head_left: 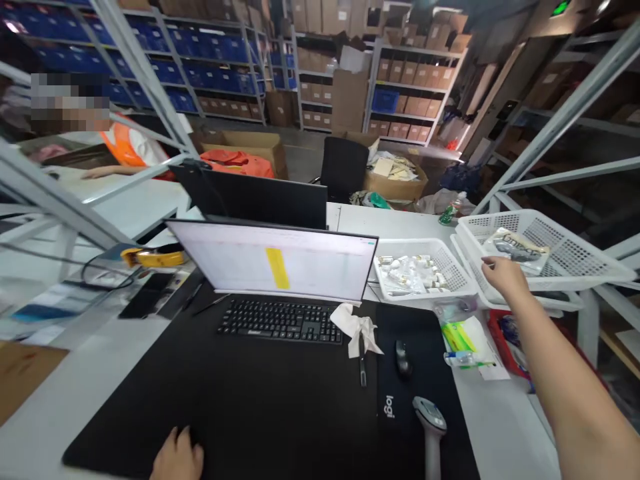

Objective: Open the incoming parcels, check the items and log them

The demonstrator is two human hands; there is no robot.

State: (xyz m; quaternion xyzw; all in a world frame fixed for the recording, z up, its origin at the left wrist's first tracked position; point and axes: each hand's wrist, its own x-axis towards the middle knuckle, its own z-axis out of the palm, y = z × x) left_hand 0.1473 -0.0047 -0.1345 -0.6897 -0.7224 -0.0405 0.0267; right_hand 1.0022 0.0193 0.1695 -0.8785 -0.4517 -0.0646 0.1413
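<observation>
My right hand (506, 279) is stretched out to the right side of the desk. Its curled fingers are at the near left rim of the upper white basket (590, 257) and seem to grip it; part of the contact is hidden. Inside that basket lies a clear bag with printed lettering and dark contents (523, 250). Low in the view, my left hand (179, 457) rests on the black desk mat (280, 407), fingers a little apart and holding nothing.
A monitor (320, 267) stands behind the keyboard (283, 321). Crumpled tissue (356, 328), a mouse (403, 360) and a barcode scanner (430, 420) lie on the right. Another white basket (453, 293) holds small bagged bottles. A person (133, 147) sits across at left.
</observation>
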